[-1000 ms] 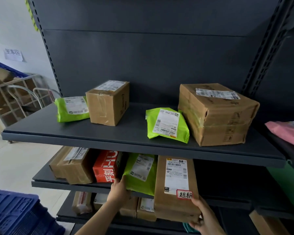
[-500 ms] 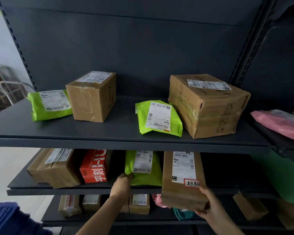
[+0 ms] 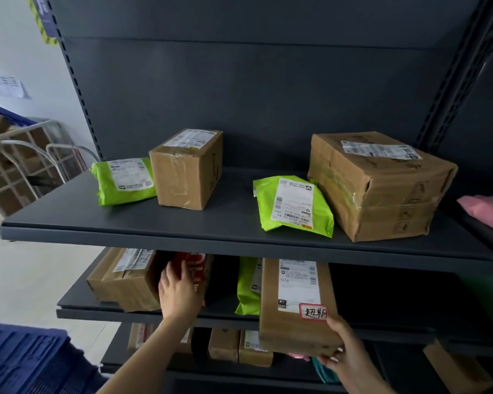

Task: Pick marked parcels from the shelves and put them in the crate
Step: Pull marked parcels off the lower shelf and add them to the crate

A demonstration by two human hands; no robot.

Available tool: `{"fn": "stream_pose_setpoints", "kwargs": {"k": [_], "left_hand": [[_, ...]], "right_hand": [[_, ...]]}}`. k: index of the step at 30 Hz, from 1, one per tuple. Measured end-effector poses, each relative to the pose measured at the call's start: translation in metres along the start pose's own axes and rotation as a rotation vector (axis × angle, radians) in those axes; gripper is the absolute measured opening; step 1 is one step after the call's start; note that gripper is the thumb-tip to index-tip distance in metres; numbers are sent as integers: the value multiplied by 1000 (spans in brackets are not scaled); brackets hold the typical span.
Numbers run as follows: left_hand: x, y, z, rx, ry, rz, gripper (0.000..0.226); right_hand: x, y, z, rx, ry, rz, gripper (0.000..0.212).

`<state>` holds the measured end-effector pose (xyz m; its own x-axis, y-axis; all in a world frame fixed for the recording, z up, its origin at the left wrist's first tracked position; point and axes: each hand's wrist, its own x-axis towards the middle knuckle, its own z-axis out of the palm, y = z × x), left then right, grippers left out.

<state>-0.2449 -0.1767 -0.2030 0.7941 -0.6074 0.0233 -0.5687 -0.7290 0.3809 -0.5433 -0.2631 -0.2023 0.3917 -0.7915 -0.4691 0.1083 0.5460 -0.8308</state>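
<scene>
A long brown parcel point(image 3: 293, 328) with a white label and a red-edged handwritten sticker point(image 3: 313, 310) juts out over the front of the middle shelf point(image 3: 77, 308). My right hand point(image 3: 345, 356) grips its lower right corner from below. My left hand point(image 3: 180, 291) rests on a red box point(image 3: 195, 264) on the same shelf, fingers spread across its front. The blue crate point(image 3: 23, 362) sits at the bottom left, only partly in view.
The top shelf point(image 3: 182, 234) carries two green mailers point(image 3: 123, 180) point(image 3: 291, 206) and two brown boxes point(image 3: 188, 169) point(image 3: 379, 183). A brown box point(image 3: 123, 280) and a green mailer point(image 3: 246, 285) flank the red box. Small boxes point(image 3: 239, 348) sit lower. A pink bag point(image 3: 487, 209) lies at right.
My left hand has moved left from the green mailer onto the red box. My right hand keeps its hold on the long brown parcel, which sticks out a little farther.
</scene>
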Motion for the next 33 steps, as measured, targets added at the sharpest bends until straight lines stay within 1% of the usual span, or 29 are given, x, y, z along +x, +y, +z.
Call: {"fn": "stream_pose_setpoints", "kwargs": {"k": [2,4,6,9,12,14,15,17,18,21,22,25,27,30,33], "left_hand": [[4,-8,-1,-21,-82,-66,77],[5,-10,-1,-65,-130,-83,79],[7,-9,1,-76,-110,-81,74],[2,-5,-1,-128,-80,-98,65],[-16,-2,0,-223,-78,-56,65],[-29,-6,3,-411,-98,-65,66],[-36,-8,4,-557,-129,-93,66],[-50,-14,5,-846,-181,-152,66],[-56,-16,5,-951,-208,-190,62],[-69,-22,7,-1201,-300,-298,31],[-71,-24,8,-1251,-332,-323,26],[-70,-24,7,-1338,-401,-363,25],[-72,-21,3,-1364,-432,-350,18],[-73,-16,0,-1360,-434,-321,16],[-75,-14,2,-1372,-433,-321,27]], "right_hand": [[3,7,10,-7,-19,27,55],[6,13,15,-25,-35,42,59],[8,16,19,-37,-35,28,58],[8,17,23,-39,-16,13,51],[8,16,25,-50,-10,27,62],[9,17,25,-46,-22,36,64],[8,17,24,-45,-24,37,62],[6,18,21,-44,-20,42,54],[5,19,19,-44,-18,45,50],[5,21,15,-52,31,62,46],[5,21,15,-46,50,64,44],[6,21,15,-56,64,47,42],[6,20,16,-51,59,41,41],[4,18,17,-30,57,53,40],[0,16,19,-23,47,54,40]]}}
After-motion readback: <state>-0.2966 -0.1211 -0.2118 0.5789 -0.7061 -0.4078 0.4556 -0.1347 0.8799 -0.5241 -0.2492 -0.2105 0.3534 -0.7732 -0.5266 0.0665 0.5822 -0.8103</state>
